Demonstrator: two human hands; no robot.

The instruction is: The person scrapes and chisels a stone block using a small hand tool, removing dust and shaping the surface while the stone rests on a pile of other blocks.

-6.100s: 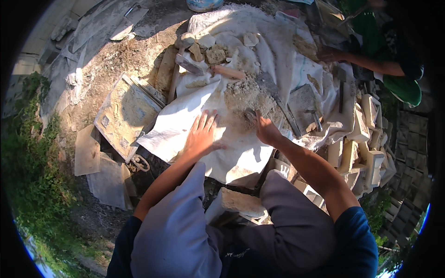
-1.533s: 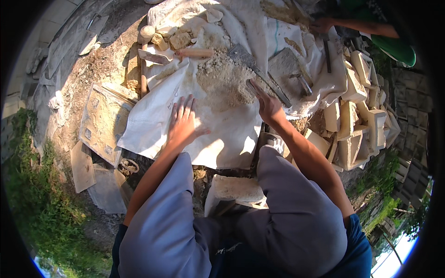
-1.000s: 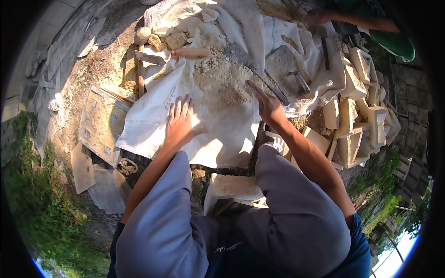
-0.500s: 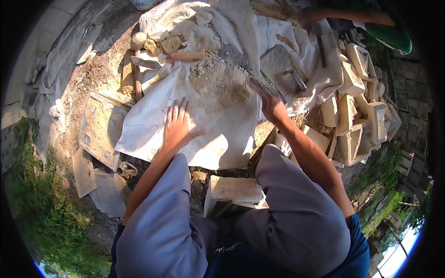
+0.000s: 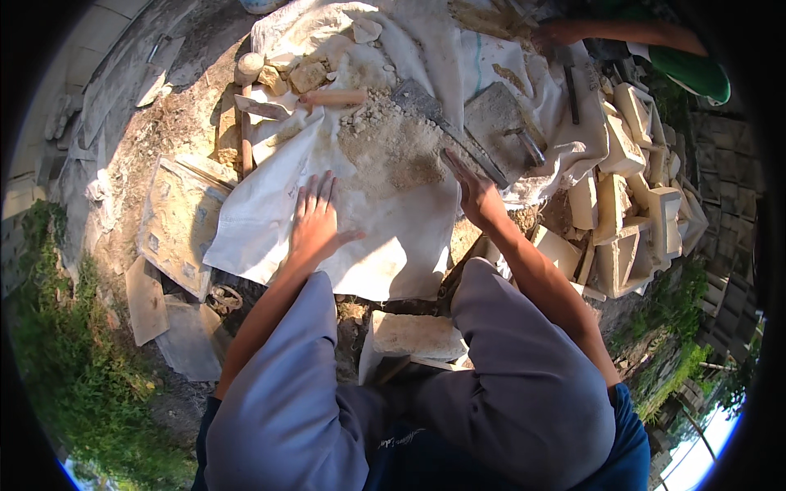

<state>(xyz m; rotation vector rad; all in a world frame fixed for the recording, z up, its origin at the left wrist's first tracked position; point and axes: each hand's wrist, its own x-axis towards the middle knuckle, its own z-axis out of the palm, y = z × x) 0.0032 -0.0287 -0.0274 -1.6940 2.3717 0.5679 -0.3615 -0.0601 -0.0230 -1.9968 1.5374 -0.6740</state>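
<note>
My left hand [image 5: 314, 219] lies palm down on a white woven sack [image 5: 266, 209], its fingers spread and nothing in it. On the right, my right hand [image 5: 477, 195] is held on edge with fingers stretched out. Its fingertips meet the near right side of a heap of pale powder and small lumps [image 5: 393, 151]. Just beyond those fingertips a long dark grey bar [image 5: 471, 151] slants across the sack. Behind the heap lies a cylindrical wooden handle [image 5: 334, 96]. A grey slab [image 5: 495, 119] with a metal tool [image 5: 526, 145] on it sits right of the bar.
Pale hollow blocks [image 5: 630, 213] are piled at the right. A long-handled tool with a metal blade [image 5: 262, 108] and stone chunks [image 5: 307, 78] lie far left, above a dusty board [image 5: 184, 217]. Another person's arm [image 5: 639, 33] reaches in top right. A block [image 5: 417, 334] stands between my knees.
My right hand has drawn slightly toward me, and its fingertips sit lower along the heap. My left hand stays flat on the sack. The other person's arm has shifted a little.
</note>
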